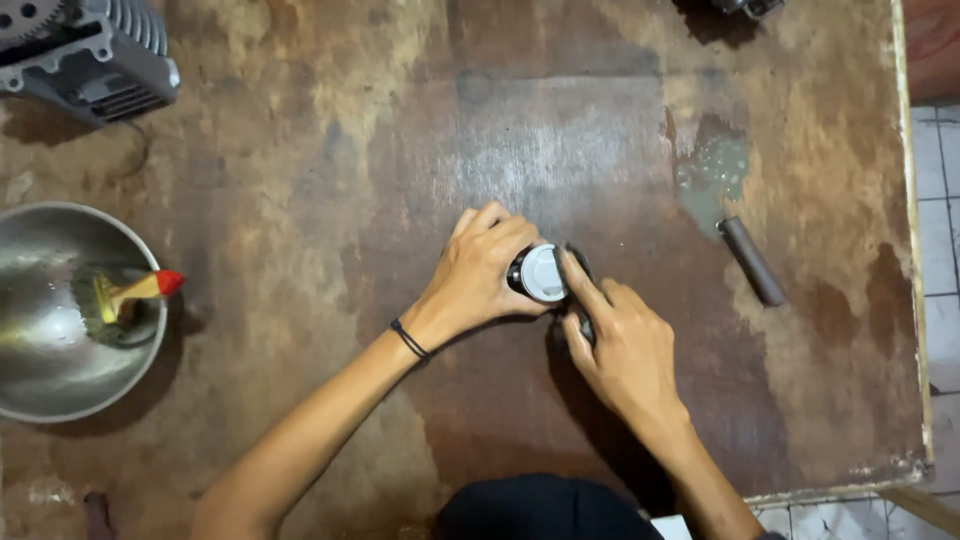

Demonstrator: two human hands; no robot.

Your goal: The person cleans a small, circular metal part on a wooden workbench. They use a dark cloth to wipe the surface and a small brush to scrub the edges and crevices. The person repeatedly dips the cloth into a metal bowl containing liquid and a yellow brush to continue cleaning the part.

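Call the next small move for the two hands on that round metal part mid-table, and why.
Probably keep the left hand clamped and ease the right hand further around the rim. The left hand wraps the round metal part from the side, its pale top face up, while the right forefinger lies along its edge with something dark under the fingers. What that dark piece is cannot be told.

Bare forearms, no sleeves; thin black band on wrist of left hand (pixel 478 283); dark garment at bottom edge.
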